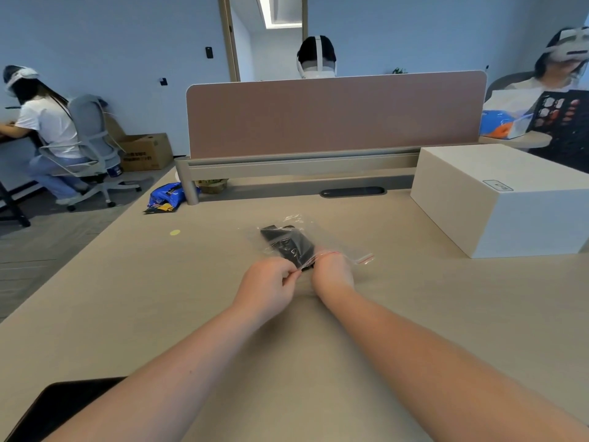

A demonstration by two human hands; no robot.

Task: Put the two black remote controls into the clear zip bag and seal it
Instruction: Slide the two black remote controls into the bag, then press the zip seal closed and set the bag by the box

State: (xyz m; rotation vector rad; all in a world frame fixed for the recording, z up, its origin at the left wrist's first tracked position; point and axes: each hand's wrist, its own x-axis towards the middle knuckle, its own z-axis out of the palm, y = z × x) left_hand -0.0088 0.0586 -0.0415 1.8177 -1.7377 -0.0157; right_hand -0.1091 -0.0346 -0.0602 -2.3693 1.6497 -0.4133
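Note:
The clear zip bag [331,239] lies on the beige desk in the middle of the view, its red-striped zip edge facing me and running off to the right. Inside it sit the black remote controls [287,244], overlapping so I cannot separate the two. My left hand [266,287] pinches the zip edge at its left end. My right hand [333,271] pinches the same edge just to the right, fingers curled over it. The near ends of the remotes are hidden behind my fingers.
A large white box [497,199] stands at the right of the desk. A brown divider panel [334,116] closes off the far edge. A dark flat object [63,406] lies at the near left corner. Other people sit beyond and to the left.

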